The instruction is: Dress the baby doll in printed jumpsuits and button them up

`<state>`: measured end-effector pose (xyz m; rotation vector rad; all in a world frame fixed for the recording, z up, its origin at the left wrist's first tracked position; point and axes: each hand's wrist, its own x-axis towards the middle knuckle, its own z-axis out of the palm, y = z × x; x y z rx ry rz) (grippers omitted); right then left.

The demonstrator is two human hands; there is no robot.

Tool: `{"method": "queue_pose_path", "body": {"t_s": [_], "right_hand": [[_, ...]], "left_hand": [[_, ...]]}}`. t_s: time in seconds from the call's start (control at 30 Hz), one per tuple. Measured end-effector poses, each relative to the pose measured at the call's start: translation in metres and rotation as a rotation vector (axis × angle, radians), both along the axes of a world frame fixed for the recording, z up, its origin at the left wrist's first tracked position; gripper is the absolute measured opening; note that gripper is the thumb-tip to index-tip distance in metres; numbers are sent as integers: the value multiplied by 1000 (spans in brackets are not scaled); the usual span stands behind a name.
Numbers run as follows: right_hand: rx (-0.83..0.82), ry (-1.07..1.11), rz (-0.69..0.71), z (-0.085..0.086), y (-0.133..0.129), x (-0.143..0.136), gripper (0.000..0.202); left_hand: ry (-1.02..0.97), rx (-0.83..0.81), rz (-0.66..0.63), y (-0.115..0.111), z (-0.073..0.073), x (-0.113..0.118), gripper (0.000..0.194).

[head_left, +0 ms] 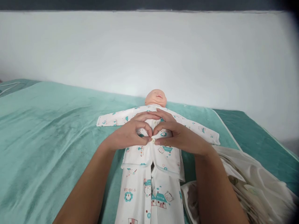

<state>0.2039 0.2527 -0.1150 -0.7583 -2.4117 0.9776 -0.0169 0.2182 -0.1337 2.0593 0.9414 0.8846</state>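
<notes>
Green blanket point(58, 140), left: soft, creased. Left hand point(128, 133) pinches the shirt point(137, 157) front by thumb and forefinger. Shirt: lies over the doll point(156, 97), whose head is at the blanket's far edge; appears light and limp, best gripped at the placket. Button point(153, 141): small, probably hard and slippery, best held by its rim. Right hand point(179, 135): pinches beside it; exact layer cannot be told. White cloth point(261, 174): rumpled, near right corner.

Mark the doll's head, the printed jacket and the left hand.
Doll's head point(155, 97): head view, cheek.
Printed jacket point(137, 156): head view, lower front panel.
Left hand point(178, 132): head view, back of hand.
</notes>
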Motion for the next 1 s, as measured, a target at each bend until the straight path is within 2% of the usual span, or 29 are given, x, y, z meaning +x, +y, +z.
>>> {"method": "queue_pose_path", "body": {"t_s": [0.33,0.5,0.6,0.7,0.83,1.0], "right_hand": [[-35,61,-28,-2,-1,-6,5],[-38,121,-19,-1,0,-6,6],[-101,225,-17,-3,1,-4,11],[-163,377,-62,-7,1,-4,18],[-202,599,-248,-14,0,-8,27],[-247,773,-733,-13,2,-18,26]], "left_hand": [[-54,-56,-33,1,0,-3,7],[-79,-47,-52,2,0,-4,10],[-95,-9,-26,2,-1,-1,12],[-111,27,55,2,-4,5,16],[-36,85,221,0,-8,17,21],[-34,107,325,-4,-10,24,8]]}}
